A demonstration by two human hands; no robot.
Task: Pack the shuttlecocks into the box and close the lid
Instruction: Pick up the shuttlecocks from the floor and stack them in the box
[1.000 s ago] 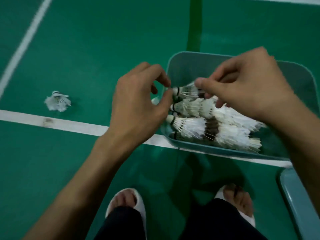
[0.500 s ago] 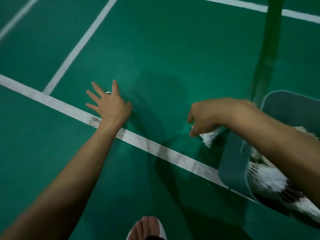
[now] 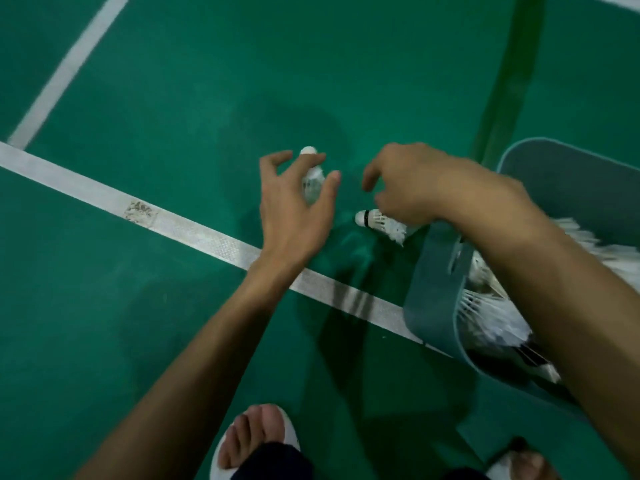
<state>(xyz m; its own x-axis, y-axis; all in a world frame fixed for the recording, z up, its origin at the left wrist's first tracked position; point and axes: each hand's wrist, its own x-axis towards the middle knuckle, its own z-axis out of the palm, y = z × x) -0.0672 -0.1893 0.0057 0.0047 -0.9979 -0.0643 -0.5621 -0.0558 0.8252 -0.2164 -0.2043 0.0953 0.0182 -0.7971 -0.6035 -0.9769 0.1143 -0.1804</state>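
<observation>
White shuttlecock (image 3: 312,180) in left hand (image 3: 294,209)

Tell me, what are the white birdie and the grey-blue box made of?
The shuttlecock under the right hand looks like white feathers fanning from a rounded, smooth white tip with a dark band, maybe cork or foam. The box looks like matte moulded plastic: thin smooth wall, rounded corners, cut-out slot.

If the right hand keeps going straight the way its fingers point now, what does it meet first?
The right hand points left toward the shuttlecock in the left hand. It would likely meet that shuttlecock or the left thumb first, though depth is unclear. It already carries another shuttlecock beneath it.
</observation>
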